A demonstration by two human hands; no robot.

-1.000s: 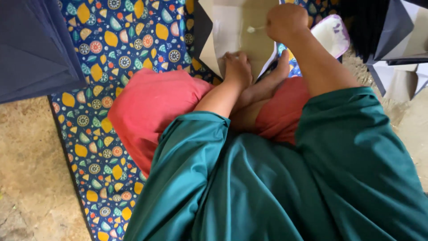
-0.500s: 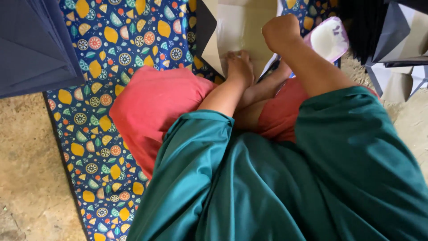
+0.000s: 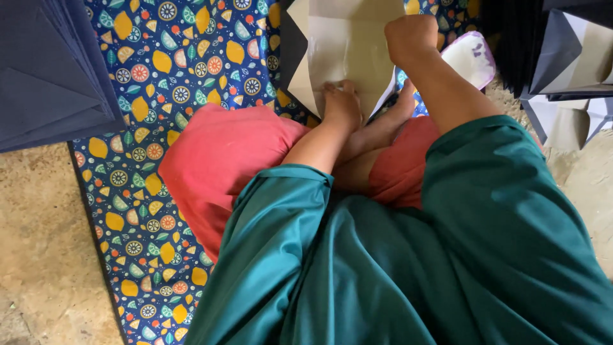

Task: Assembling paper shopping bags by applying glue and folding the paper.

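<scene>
Both hands press the paper sheet (image 3: 348, 48): left hand (image 3: 341, 102) flat, right hand (image 3: 412, 38) fisted, dark stacks (image 3: 51, 70) flanking.

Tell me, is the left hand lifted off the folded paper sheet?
No, the left hand lies flat on the folded paper sheet, pressing it down, while the right hand is closed in a fist above.

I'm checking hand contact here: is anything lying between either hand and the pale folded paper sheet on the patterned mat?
Nothing visible does. The left hand presses flat on the pale folded paper sheet, and the right hand, closed in a fist, rests on its right edge. The white tray with a purple rim lies off to the side.
</scene>
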